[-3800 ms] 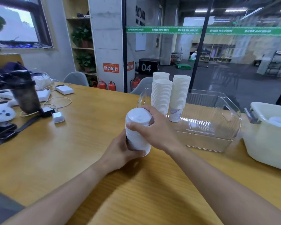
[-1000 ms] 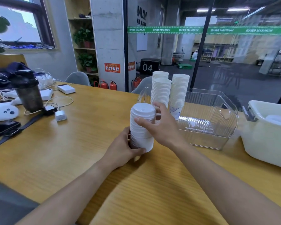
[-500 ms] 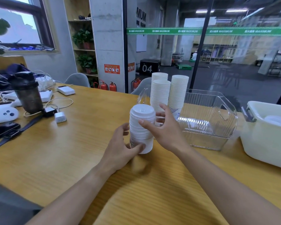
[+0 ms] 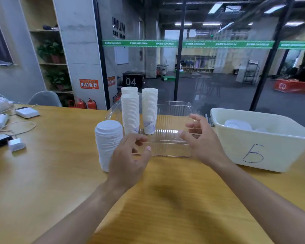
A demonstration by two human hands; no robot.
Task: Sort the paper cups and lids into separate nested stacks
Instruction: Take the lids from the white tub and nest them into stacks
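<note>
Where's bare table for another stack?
Free: wooden table between the white lid stack and the cabled white adapters; also the near edge. Crowded: clear plastic bin with cup stacks.

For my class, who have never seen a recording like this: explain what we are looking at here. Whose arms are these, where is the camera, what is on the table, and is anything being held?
There is no machine here. The arms belong to a person wearing a wide-angle camera on the head, so the single picture looks forward and down at their own hands.

The left hand and right hand hang above the wooden table, fingers loosely spread, holding nothing.

Beside the left hand stands a stack of white lids, directly on the table. Behind it a clear plastic bin holds three tall stacks of paper cups. To the right sits a white tub marked with a handwritten sign, with more white pieces inside, too indistinct to name. At the far left lie small white devices and cables.
</note>
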